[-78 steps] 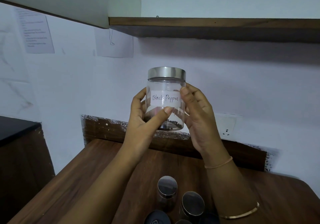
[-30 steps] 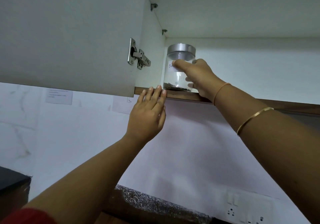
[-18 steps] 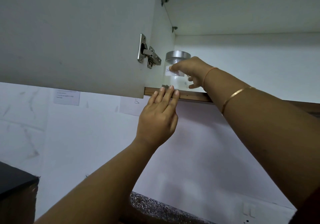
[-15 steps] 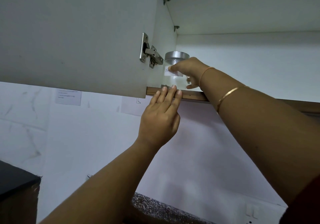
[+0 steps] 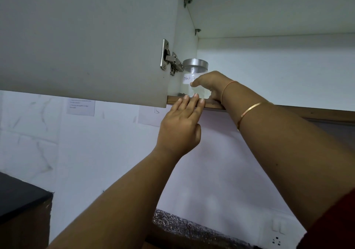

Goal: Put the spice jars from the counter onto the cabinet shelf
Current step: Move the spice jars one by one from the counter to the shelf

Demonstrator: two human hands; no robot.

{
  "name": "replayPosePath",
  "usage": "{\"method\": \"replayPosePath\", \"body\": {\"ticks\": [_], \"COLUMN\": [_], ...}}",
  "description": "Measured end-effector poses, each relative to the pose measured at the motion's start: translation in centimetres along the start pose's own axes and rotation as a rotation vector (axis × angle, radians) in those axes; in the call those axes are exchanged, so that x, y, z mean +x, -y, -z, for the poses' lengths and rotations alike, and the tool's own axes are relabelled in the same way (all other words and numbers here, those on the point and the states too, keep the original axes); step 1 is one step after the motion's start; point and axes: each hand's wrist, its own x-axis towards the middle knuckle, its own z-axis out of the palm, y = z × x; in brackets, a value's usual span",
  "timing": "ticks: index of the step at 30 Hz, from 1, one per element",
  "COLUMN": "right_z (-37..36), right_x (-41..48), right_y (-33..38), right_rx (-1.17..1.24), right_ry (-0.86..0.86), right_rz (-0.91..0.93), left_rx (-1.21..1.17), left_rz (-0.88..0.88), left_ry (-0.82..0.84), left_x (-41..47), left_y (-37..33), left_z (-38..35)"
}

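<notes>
A clear black pepper jar (image 5: 195, 65) with a silver lid and a handwritten white label stands upright in the back left corner of the cabinet shelf (image 5: 288, 112). My right hand (image 5: 211, 83) reaches into the cabinet, its fingers curled around the jar's front and right side and covering the end of the label. My left hand (image 5: 180, 127) is raised below the shelf, holding nothing, with its fingertips resting on the shelf's wooden front edge. The counter and the other jars are out of view.
The open cabinet door (image 5: 86, 37) hangs at the left on a metal hinge (image 5: 170, 60), close to the jar. The shelf stretches bare to the right. Below are a white wall, a speckled backsplash strip (image 5: 182, 223), a wall socket (image 5: 276, 239) and a black surface (image 5: 19, 198).
The jar went from in front of me up onto the shelf and was pushed into the back left corner. My right hand has since slid slightly right, uncovering more of the label.
</notes>
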Motion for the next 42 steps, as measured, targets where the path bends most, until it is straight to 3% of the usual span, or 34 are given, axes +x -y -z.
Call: {"method": "replayPosePath", "body": {"ticks": [5, 11, 13, 15, 19, 27, 31, 35, 42], "right_z": [0.4, -1.3, -2.1, -3.2, -5.9, -9.0, -8.9, -7.9, -7.5], "right_x": [-3.1, -8.2, -9.7, -12.0, -16.6, -25.4, -28.8, -30.9, -33.8], "right_y": [0.0, -3.6, -5.8, -8.2, -14.7, -29.8, -35.8, -39.7, -42.7], "right_rx": [-0.263, -0.670, -0.704, -0.589, -0.376, -0.355, -0.516, -0.707, -0.742], "right_ry": [-0.149, -0.289, -0.288, -0.274, -0.194, -0.017, 0.114, 0.249, 0.433], "right_rz": [0.115, 0.491, 0.596, 0.624, 0.536, 0.180, -0.036, -0.252, -0.443], "left_rx": [-0.023, -0.074, -0.150, -0.216, -0.289, -0.308, -0.311, -0.330, -0.411], "left_rz": [0.063, 0.126, 0.156, 0.180, 0.279, 0.255, 0.261, 0.403, 0.598], "left_ry": [0.155, 0.393, 0.462, 0.500, 0.601, 0.988, 1.186, 1.316, 1.435], "left_x": [0.5, 0.4, -1.0, -3.4, -10.3, -26.3, -31.8, -34.8, -37.9], "left_y": [-0.7, -1.1, -1.6, -2.4, -4.6, -10.3, -11.9, -12.6, -13.9], "left_z": [1.5, 2.5, 2.8, 3.0, 2.8, 2.4, 2.7, 3.2, 4.2]}}
